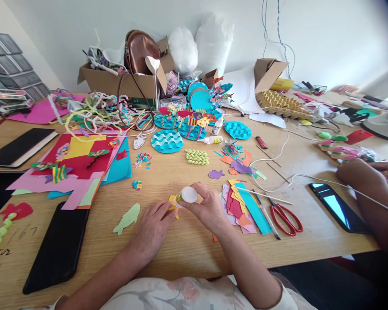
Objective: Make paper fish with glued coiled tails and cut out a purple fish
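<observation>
My right hand (210,206) grips a small white glue bottle (188,195) with a yellowish label, tipped so its round base faces up. Its nozzle end points down at a yellow paper cutout (172,201), partly hidden by my fingers and the bottle. With its fingertips closed on the edge of this cutout, my left hand (153,228) rests on the table. Left of that hand lies a pale green paper fish (127,218). A purple paper fish (216,174) lies farther back, near a yellow-green wavy strip bundle (197,156).
Red-handled scissors (286,219), a pen (265,213) and paper scraps (235,204) lie to the right. A phone (338,206) sits near another person's arm (368,193). Coloured paper sheets (80,159) and a black phone-like slab (56,249) are left. Blue decorated discs (167,141) stand behind.
</observation>
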The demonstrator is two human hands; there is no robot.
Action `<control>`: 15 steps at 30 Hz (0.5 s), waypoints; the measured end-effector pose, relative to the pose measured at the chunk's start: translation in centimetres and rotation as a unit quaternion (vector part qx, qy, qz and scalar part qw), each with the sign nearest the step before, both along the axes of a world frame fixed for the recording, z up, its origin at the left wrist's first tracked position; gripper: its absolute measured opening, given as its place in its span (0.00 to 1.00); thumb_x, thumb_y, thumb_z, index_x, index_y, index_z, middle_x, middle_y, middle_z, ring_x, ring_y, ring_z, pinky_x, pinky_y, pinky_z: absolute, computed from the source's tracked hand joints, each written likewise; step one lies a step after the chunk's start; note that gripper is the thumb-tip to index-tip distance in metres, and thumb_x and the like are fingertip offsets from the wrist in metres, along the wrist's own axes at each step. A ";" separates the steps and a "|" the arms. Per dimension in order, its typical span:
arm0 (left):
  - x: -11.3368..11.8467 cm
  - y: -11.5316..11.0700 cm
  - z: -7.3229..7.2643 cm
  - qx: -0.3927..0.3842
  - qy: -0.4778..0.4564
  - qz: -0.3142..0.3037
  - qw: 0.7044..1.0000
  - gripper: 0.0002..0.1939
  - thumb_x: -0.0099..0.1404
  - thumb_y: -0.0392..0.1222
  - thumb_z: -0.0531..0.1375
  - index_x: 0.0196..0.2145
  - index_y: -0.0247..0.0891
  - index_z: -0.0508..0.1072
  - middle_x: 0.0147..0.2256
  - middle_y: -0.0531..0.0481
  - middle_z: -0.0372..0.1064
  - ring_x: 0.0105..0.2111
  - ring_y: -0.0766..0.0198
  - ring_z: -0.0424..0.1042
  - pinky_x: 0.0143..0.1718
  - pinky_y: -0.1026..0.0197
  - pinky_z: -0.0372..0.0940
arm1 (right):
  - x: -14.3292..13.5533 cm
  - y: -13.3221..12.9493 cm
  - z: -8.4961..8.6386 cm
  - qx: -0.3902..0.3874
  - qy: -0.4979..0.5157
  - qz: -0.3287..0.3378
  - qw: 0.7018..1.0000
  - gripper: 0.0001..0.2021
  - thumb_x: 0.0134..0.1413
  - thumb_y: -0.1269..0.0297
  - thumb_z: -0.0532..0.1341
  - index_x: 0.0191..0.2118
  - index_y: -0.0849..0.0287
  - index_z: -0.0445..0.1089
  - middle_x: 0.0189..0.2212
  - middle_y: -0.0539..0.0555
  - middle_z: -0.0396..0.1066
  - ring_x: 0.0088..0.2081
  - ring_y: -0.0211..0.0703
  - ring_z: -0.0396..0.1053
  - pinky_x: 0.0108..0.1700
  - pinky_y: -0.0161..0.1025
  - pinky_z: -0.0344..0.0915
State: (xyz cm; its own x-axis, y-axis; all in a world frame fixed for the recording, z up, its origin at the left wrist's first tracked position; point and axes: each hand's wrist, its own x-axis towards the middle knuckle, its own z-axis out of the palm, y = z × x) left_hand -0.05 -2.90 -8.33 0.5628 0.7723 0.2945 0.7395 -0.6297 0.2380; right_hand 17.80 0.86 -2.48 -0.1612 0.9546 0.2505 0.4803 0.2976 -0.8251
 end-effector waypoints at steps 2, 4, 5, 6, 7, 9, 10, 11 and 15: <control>0.0 0.0 0.0 0.006 0.001 -0.001 1.000 0.15 0.63 0.30 0.53 0.45 0.40 0.70 0.47 0.45 0.67 0.47 0.55 0.62 0.43 0.51 0.65 | 0.1 0.1 0.0 -0.002 0.006 -0.015 1.000 0.11 0.46 0.58 0.63 0.23 0.58 0.64 0.22 0.47 0.64 0.26 0.37 0.62 0.29 0.33 0.56; 0.1 0.0 0.0 0.009 0.002 -0.001 1.000 0.14 0.62 0.30 0.53 0.44 0.39 0.70 0.47 0.45 0.67 0.46 0.55 0.62 0.42 0.51 0.65 | 0.1 0.1 0.0 -0.004 0.012 -0.027 1.000 0.11 0.46 0.57 0.63 0.24 0.58 0.64 0.22 0.47 0.64 0.26 0.38 0.62 0.29 0.34 0.56; 0.1 0.0 0.0 0.011 0.002 -0.002 1.000 0.14 0.62 0.29 0.53 0.44 0.38 0.70 0.46 0.45 0.67 0.46 0.54 0.62 0.42 0.51 0.65 | 0.1 0.2 0.0 -0.005 0.013 -0.028 1.000 0.11 0.46 0.57 0.63 0.24 0.58 0.64 0.22 0.47 0.64 0.26 0.38 0.62 0.30 0.34 0.56; 0.1 0.0 0.0 0.011 0.000 -0.004 1.000 0.14 0.62 0.29 0.53 0.44 0.38 0.70 0.46 0.44 0.68 0.46 0.54 0.62 0.43 0.50 0.65 | 0.2 0.1 0.0 -0.006 0.014 -0.027 1.000 0.12 0.46 0.57 0.63 0.24 0.58 0.64 0.22 0.47 0.64 0.27 0.38 0.62 0.30 0.34 0.56; 0.1 0.0 0.0 0.011 -0.001 -0.005 1.000 0.14 0.62 0.29 0.54 0.44 0.37 0.70 0.46 0.44 0.68 0.46 0.54 0.62 0.43 0.50 0.65 | 0.2 0.1 0.0 -0.007 0.014 -0.025 1.000 0.11 0.46 0.57 0.63 0.24 0.58 0.64 0.22 0.47 0.64 0.27 0.38 0.62 0.30 0.34 0.56; 0.0 0.1 0.0 0.007 -0.003 -0.004 1.000 0.14 0.63 0.30 0.53 0.45 0.38 0.70 0.47 0.44 0.67 0.47 0.54 0.62 0.43 0.50 0.65 | 0.2 0.0 0.0 -0.012 0.012 -0.022 1.000 0.11 0.46 0.58 0.63 0.24 0.58 0.64 0.22 0.47 0.64 0.27 0.38 0.62 0.30 0.34 0.56; 0.0 0.1 0.0 0.006 -0.002 -0.002 1.000 0.14 0.63 0.30 0.53 0.45 0.39 0.70 0.47 0.45 0.67 0.47 0.55 0.62 0.43 0.50 0.65 | 0.2 -0.1 0.0 -0.014 0.010 -0.021 1.000 0.11 0.46 0.58 0.64 0.24 0.58 0.64 0.22 0.47 0.64 0.27 0.38 0.62 0.30 0.34 0.56; 0.0 0.1 -0.1 0.003 -0.001 0.000 1.000 0.14 0.63 0.30 0.53 0.45 0.40 0.70 0.47 0.45 0.67 0.47 0.55 0.62 0.43 0.51 0.65 | 0.2 -0.1 0.0 -0.016 0.008 -0.020 1.000 0.10 0.45 0.59 0.64 0.24 0.58 0.64 0.22 0.47 0.64 0.27 0.38 0.62 0.30 0.34 0.56; 0.0 0.1 0.0 -0.005 -0.001 0.004 1.000 0.15 0.63 0.30 0.54 0.45 0.42 0.70 0.48 0.47 0.67 0.47 0.56 0.63 0.43 0.52 0.65 | 0.0 -0.1 0.0 -0.010 0.001 -0.022 1.000 0.10 0.46 0.59 0.63 0.24 0.57 0.64 0.23 0.47 0.64 0.28 0.38 0.62 0.30 0.34 0.56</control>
State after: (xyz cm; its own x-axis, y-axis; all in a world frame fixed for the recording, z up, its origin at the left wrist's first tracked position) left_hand -0.09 -2.84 -8.35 0.5569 0.7795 0.2869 0.7437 -0.6217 0.2458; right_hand 17.82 0.76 -2.51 -0.1193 0.9654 0.2319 0.4915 0.2604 -0.8310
